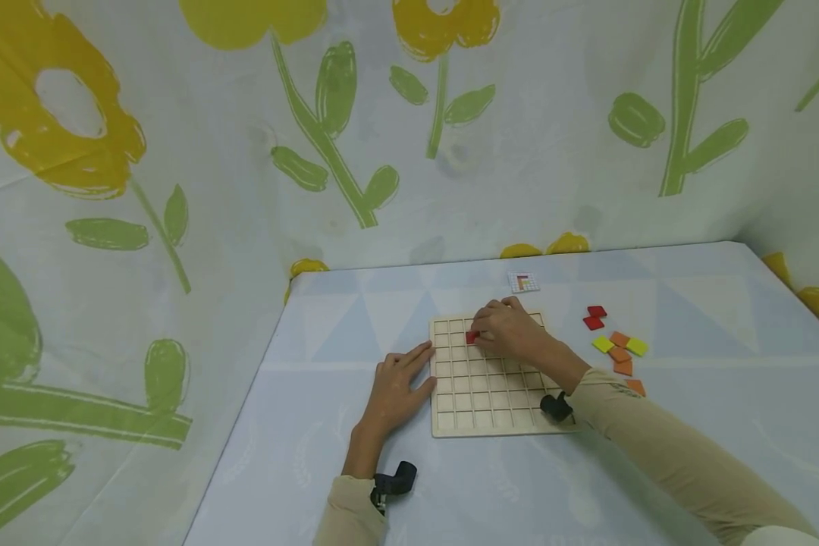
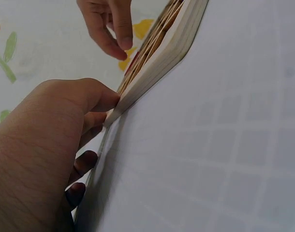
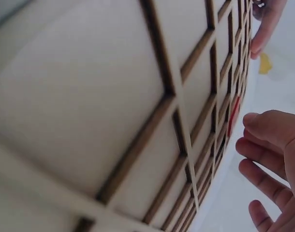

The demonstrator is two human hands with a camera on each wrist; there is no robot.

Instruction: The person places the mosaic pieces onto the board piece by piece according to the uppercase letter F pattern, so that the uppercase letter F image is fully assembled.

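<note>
A square wooden grid board [image 1: 460, 421] lies on the table, its raised bars dividing it into small cells. One red square tile [image 1: 471, 337] sits in a cell near the board's upper left. Over that tile is my right hand [image 1: 512, 330], with thumb and fingers bent loosely; in the right wrist view a gap shows between its fingertips [image 3: 251, 121] and the red tile [image 3: 233, 116]. My left hand [image 1: 396, 390] rests at the board's left edge, fingers extended and thumb spread, touching the side. The left wrist view has its thumb [image 2: 106, 98] against the board's edge.
Right of the board lie two red tiles [image 1: 594, 323], several orange tiles [image 1: 623, 368] and two yellow tiles [image 1: 637, 346]. Behind it is a small printed card [image 1: 523, 282] with a coloured grid pattern. A flower-printed curtain [image 1: 450, 189] hangs behind the table.
</note>
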